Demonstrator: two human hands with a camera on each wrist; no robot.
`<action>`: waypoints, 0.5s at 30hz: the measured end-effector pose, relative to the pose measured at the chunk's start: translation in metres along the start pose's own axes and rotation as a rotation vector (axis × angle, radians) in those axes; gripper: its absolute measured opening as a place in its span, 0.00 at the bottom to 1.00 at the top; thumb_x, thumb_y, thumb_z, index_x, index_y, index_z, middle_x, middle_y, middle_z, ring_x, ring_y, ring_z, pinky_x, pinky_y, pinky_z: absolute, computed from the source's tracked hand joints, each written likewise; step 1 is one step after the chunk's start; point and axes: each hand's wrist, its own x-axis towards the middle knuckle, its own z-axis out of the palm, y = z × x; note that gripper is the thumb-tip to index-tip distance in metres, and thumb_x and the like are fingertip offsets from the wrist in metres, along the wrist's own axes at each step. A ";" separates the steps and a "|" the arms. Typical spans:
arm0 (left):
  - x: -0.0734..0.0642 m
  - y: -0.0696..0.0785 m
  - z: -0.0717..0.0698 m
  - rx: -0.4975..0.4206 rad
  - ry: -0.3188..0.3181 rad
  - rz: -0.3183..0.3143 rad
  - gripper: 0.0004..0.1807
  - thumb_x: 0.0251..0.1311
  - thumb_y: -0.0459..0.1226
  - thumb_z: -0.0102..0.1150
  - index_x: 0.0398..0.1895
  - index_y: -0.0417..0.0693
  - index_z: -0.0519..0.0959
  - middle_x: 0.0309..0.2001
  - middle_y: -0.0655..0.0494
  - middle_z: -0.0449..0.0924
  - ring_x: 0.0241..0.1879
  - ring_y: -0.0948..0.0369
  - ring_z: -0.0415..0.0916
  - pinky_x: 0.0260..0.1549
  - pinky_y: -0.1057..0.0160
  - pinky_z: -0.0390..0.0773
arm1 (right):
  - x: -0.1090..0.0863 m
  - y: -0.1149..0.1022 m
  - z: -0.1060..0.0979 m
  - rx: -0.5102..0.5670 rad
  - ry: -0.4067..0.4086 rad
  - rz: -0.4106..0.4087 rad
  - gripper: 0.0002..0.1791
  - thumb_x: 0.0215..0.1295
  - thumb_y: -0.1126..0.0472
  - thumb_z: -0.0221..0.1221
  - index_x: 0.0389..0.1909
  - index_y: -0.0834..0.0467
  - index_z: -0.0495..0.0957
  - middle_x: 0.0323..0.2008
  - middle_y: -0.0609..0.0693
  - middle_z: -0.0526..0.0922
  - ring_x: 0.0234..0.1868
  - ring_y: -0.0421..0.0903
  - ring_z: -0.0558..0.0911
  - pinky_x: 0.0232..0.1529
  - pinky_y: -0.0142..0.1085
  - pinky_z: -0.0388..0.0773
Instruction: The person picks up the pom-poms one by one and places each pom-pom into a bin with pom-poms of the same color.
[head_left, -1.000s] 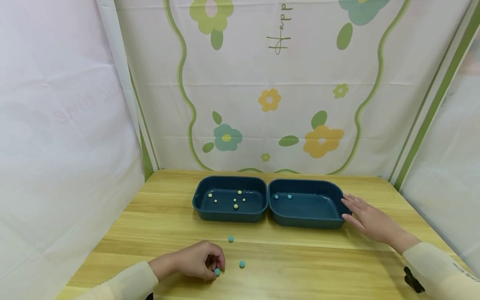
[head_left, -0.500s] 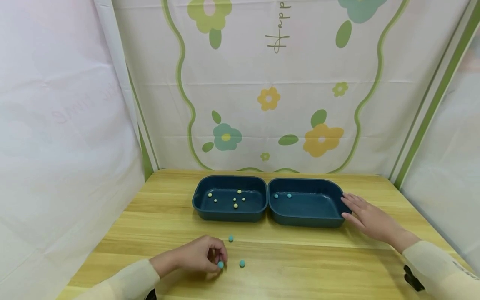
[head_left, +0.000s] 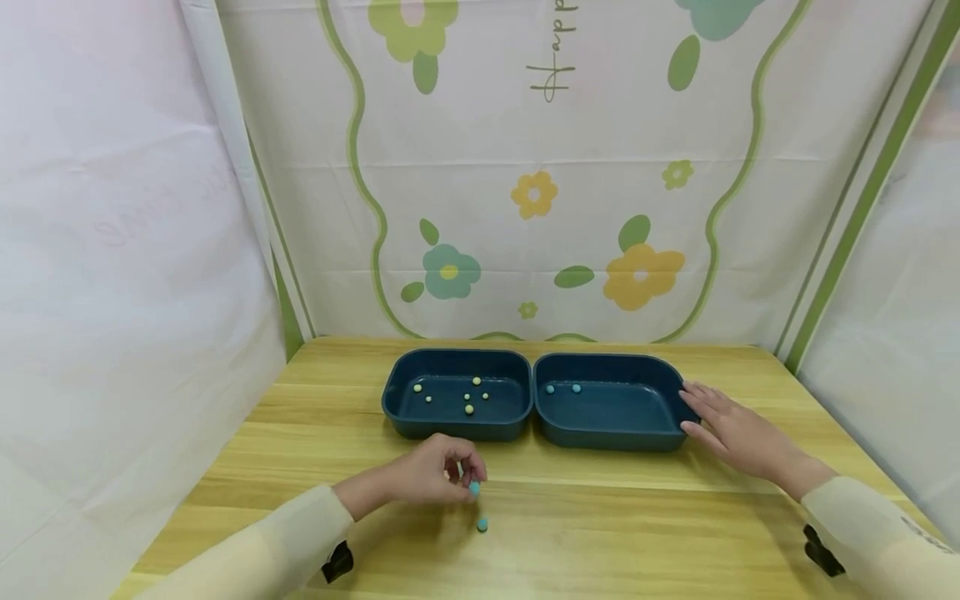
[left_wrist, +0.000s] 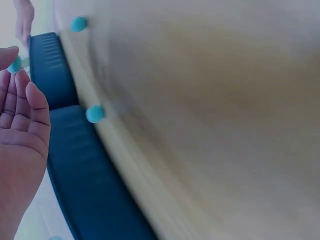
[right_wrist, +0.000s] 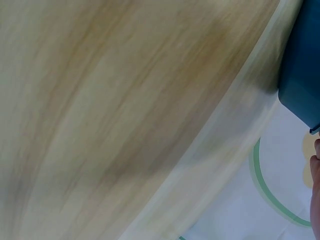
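Note:
My left hand (head_left: 438,472) pinches a small turquoise ball (head_left: 474,489) between thumb and fingertips, above the wooden table. In the left wrist view this ball (left_wrist: 15,64) shows at the fingertips. Two more turquoise balls lie on the table: one ball (head_left: 482,525) nearer me, another ball (left_wrist: 95,114) close to the trays and mostly behind my left hand in the head view. With fingers extended, my right hand (head_left: 738,433) touches the right end of the right dark blue tray (head_left: 615,439). Two turquoise balls (head_left: 576,388) lie at that tray's left side.
Beside it on the left stands a matching dark blue tray (head_left: 457,430) with several small pale yellow balls (head_left: 469,409). Both trays are on the wooden table (head_left: 645,533) toward its back edge. White flowered cloth (head_left: 487,167) hangs behind and at both sides.
My left hand has lifted the turquoise ball off the table and carried it forward and to the right. My right hand stays at the tray's end.

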 end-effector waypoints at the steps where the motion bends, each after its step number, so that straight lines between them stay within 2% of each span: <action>1: 0.004 0.002 0.000 -0.003 0.009 0.003 0.08 0.55 0.29 0.68 0.38 0.39 0.82 0.30 0.60 0.79 0.32 0.62 0.74 0.31 0.67 0.78 | 0.000 0.000 0.000 0.001 -0.001 0.000 0.34 0.74 0.47 0.51 0.69 0.68 0.62 0.70 0.67 0.60 0.70 0.65 0.58 0.68 0.54 0.53; 8: 0.031 0.011 -0.003 -0.024 0.067 0.018 0.09 0.55 0.27 0.66 0.39 0.44 0.82 0.32 0.53 0.80 0.31 0.61 0.74 0.30 0.66 0.76 | 0.001 0.001 0.002 -0.004 -0.002 0.000 0.34 0.74 0.47 0.51 0.69 0.68 0.63 0.70 0.67 0.60 0.70 0.65 0.58 0.69 0.53 0.53; 15: 0.063 0.017 -0.006 -0.014 0.128 0.106 0.07 0.58 0.29 0.65 0.40 0.41 0.82 0.34 0.56 0.80 0.31 0.62 0.75 0.31 0.64 0.79 | 0.001 0.000 0.000 -0.002 -0.005 0.001 0.34 0.74 0.47 0.51 0.69 0.68 0.63 0.70 0.67 0.60 0.69 0.66 0.58 0.68 0.55 0.54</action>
